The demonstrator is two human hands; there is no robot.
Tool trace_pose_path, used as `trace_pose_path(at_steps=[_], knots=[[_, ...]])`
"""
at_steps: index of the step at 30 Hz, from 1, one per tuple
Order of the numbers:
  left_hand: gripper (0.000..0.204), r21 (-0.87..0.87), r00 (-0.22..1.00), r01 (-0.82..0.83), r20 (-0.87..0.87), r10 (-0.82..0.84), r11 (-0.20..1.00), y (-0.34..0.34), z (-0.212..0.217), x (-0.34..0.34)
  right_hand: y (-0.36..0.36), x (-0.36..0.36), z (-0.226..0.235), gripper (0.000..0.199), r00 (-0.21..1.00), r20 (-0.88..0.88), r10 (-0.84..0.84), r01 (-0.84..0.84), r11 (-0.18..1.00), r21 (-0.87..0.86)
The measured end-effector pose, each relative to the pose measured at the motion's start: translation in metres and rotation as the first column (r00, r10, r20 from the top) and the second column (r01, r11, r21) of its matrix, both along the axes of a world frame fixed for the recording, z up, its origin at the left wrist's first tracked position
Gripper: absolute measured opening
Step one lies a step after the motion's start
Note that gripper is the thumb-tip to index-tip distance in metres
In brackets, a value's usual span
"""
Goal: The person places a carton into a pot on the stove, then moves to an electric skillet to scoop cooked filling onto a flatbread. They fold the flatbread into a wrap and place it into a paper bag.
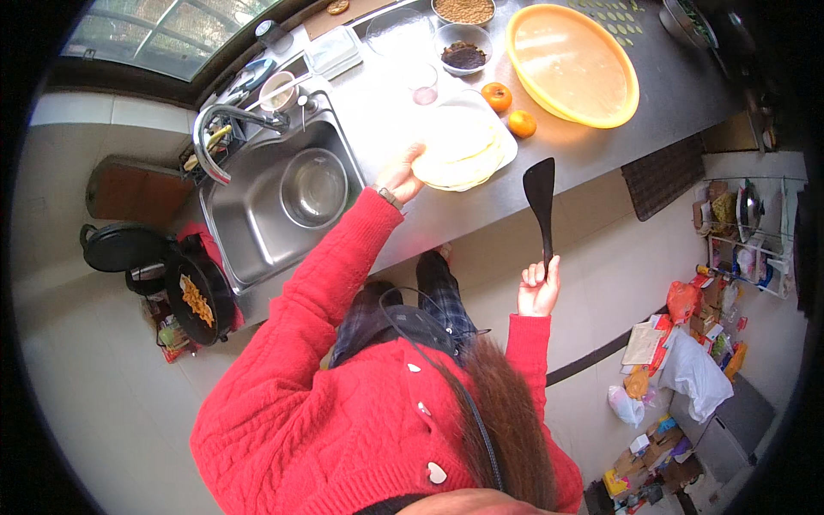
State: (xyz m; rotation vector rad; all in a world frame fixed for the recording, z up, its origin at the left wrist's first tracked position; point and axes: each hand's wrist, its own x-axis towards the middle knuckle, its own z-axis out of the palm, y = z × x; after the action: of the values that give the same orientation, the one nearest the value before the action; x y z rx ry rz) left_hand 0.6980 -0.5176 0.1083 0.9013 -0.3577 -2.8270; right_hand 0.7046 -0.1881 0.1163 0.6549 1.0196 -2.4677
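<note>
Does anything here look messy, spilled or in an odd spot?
On the counter nothing looks spilled. The left hand rests on the stack of flatbreads and the right hand holds a black spatula upright. The odd spots are lower down: a black pan with yellow food sits on the floor beside the sink, and bags and boxes lie scattered at right.

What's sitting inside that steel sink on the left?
Inside the sink sits a round metal bowl, which looks empty. The tap curves over the basin's far edge. The red sleeve of the left arm crosses its near corner, so that part of the basin is hidden.
</note>
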Motion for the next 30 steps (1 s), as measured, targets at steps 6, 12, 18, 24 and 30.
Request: trace_pose_path(at_steps=[6, 12, 18, 24, 30], knots=[[0.044, -0.109, 0.998, -0.055, 0.023, 0.057, 0.993, 0.013, -0.003, 0.012, -0.001, 0.002, 0.007, 0.029, 1.0, 0.006, 0.021, -0.021, 0.999, 0.026], [0.041, -0.227, 0.993, -0.114, 0.0, 0.117, 0.967, 0.004, 0.015, 0.038, -0.008, 0.005, 0.008, 0.026, 0.997, -0.019, 0.075, -0.075, 0.997, 0.024], [0.033, -0.584, 0.965, -0.233, -0.041, 0.258, 0.778, -0.006, 0.064, 0.095, -0.03, 0.008, 0.014, 0.028, 0.979, -0.005, 0.206, -0.205, 0.976, -0.076], [0.027, -0.843, 0.974, -0.08, -0.18, 0.139, -0.532, -0.018, 0.116, 0.199, -0.117, 0.032, 0.04, 0.022, 0.855, -0.165, 0.491, -0.503, 0.709, -0.494], [0.026, -0.411, 0.991, 0.044, -0.097, 0.091, -0.911, -0.03, 0.137, 0.316, -0.219, 0.101, 0.098, 0.028, 0.621, -0.31, 0.72, -0.779, 0.526, -0.341]])
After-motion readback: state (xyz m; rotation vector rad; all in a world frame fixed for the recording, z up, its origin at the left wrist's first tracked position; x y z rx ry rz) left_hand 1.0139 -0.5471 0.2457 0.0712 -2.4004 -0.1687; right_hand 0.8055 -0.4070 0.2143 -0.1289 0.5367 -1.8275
